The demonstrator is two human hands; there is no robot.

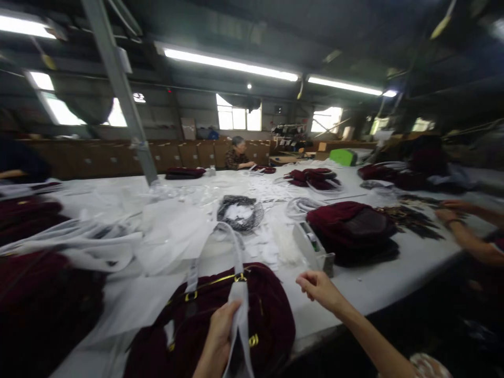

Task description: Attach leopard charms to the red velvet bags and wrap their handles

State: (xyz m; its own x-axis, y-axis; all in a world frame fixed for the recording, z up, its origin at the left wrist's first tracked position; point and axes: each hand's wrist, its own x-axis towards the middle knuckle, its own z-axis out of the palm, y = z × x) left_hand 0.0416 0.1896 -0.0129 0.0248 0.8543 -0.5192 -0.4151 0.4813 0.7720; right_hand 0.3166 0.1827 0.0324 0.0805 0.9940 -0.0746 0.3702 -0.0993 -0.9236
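A dark red velvet bag point(212, 320) with gold hardware lies on the white table point(370, 286) right in front of me. Its handle point(236, 247), wrapped in white, arches up over it. My left hand point(218, 336) is closed on the lower end of that white-wrapped handle, above the bag. My right hand point(318, 287) hovers to the right of the bag with its fingers curled in a loose pinch; what it holds, if anything, is too small to make out. It is close to a small grey box point(313, 247).
Stacks of dark red bags point(352, 228) sit right and left point(35, 299). White wrapping sheets point(157, 231) and a coil of dark cord point(240, 212) cover the middle. Another person's hands point(452, 212) work at the right edge; a seated person point(237, 154) is at the far end.
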